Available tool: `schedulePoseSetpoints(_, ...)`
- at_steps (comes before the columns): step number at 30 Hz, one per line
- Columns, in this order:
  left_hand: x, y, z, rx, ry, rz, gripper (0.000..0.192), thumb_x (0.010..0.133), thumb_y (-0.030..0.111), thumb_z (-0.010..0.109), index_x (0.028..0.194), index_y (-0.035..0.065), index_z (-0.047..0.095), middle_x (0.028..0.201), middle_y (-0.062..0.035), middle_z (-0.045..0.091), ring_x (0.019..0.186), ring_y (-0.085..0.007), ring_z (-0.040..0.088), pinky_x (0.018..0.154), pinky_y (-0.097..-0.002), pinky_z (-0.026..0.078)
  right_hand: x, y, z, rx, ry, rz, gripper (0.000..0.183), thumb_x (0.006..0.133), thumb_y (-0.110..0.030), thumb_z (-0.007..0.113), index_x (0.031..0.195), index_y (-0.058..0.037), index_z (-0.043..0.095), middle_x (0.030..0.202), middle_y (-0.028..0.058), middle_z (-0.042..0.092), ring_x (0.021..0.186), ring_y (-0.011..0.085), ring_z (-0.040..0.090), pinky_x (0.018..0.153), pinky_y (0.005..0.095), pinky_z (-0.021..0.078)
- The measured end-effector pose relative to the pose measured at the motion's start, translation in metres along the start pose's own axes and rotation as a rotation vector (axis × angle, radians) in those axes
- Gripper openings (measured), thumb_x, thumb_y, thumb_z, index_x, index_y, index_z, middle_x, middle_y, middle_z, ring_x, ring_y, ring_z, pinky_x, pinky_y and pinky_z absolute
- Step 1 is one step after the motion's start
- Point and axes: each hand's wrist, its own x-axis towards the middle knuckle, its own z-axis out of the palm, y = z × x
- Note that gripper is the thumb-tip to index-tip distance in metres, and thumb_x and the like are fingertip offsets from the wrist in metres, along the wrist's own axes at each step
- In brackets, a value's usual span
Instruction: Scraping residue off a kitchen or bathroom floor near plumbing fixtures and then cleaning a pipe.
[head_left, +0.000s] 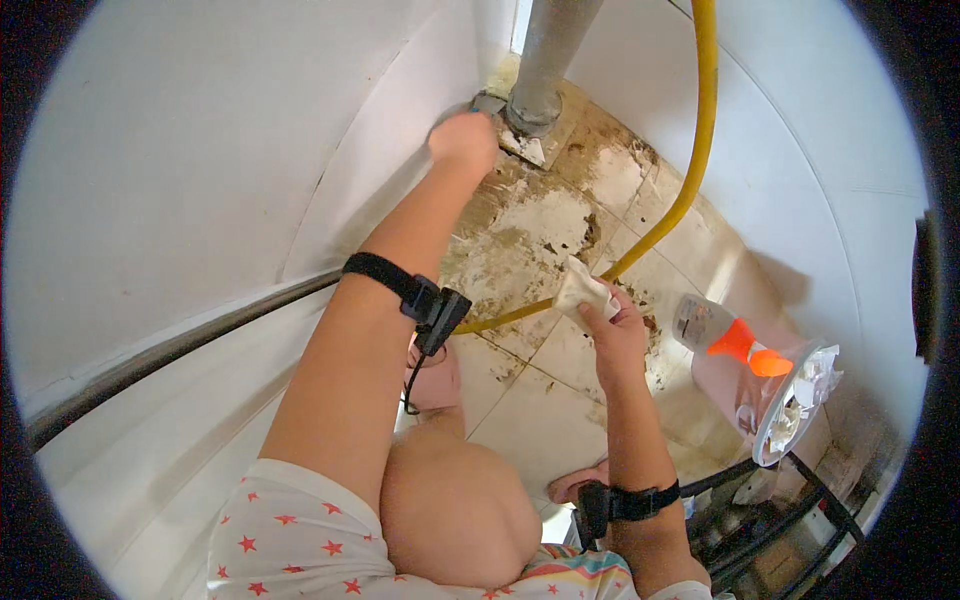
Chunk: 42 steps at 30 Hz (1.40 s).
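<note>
My left hand reaches into the corner by the wall, its fingers closed on a flat grey scraper with a hint of blue at the grip; most of the handle is hidden. The scraper sits right beside the foot of a grey drain pipe. My right hand holds a folded wad of white tissue above the floor. Brown dirt and flaking pale patches cover the floor tiles below both hands.
A yellow hose curves across the floor behind the tissue. To the right stand a pink bin with crumpled paper in its liner and a clear plastic bottle with orange parts. A dark pipe runs along the left wall.
</note>
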Motion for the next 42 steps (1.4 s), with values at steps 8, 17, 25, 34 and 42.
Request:
schedulePoseSetpoints(8,0.027,0.006,0.003,-0.002,0.017,0.067,0.027,0.074,0.014,0.049,0.099,0.0129,0.062,0.097,-0.0126,0.062,0.092,-0.0290,0.059,0.078,-0.0410,0.048,0.002,-0.003,0.002,-0.018,-0.018,-0.008,0.032,0.077,0.001,0.058,0.108,-0.0035,0.056,0.094,0.0040,0.061,0.083,0.0113,0.056,0.074,0.0233,0.0448)
schedulePoseSetpoints(17,0.026,0.001,-0.001,-0.079,0.081,-0.014,0.032,0.078,0.012,0.046,0.107,0.0098,0.058,0.100,-0.0129,0.061,0.092,-0.0283,0.059,0.077,-0.0378,0.047,0.002,-0.010,0.001,-0.048,0.001,-0.021,0.031,0.076,0.001,0.058,0.107,-0.0039,0.057,0.093,0.0040,0.060,0.082,0.0113,0.056,0.074,0.0234,0.0448)
schedulePoseSetpoints(25,-0.042,-0.010,0.000,-0.024,-0.024,-0.068,0.031,0.077,0.011,0.047,0.107,0.0102,0.055,0.099,-0.0135,0.061,0.090,-0.0278,0.060,0.074,-0.0384,0.048,-0.005,0.004,0.007,0.020,-0.023,0.012,0.031,0.076,0.002,0.058,0.107,-0.0046,0.057,0.092,0.0022,0.060,0.080,0.0109,0.054,0.071,0.0229,0.0439)
schedulePoseSetpoints(34,-0.029,0.001,-0.015,0.046,-0.092,-0.036,0.023,0.078,0.010,0.047,0.092,0.0072,0.065,0.101,-0.0128,0.061,0.092,-0.0271,0.060,0.074,-0.0362,0.049,-0.004,0.015,0.007,-0.025,-0.030,0.008,0.033,0.075,0.001,0.060,0.107,-0.0052,0.057,0.091,0.0031,0.060,0.080,0.0110,0.055,0.070,0.0227,0.0437)
schedulePoseSetpoints(42,-0.017,0.004,-0.014,0.038,-0.049,-0.071,0.022,0.077,0.011,0.050,0.093,0.0082,0.065,0.099,-0.0107,0.063,0.093,-0.0259,0.060,0.076,-0.0339,0.048,-0.001,0.007,0.005,-0.053,-0.024,0.013,0.034,0.075,0.001,0.061,0.108,-0.0071,0.057,0.091,0.0035,0.060,0.079,0.0115,0.055,0.071,0.0238,0.0439)
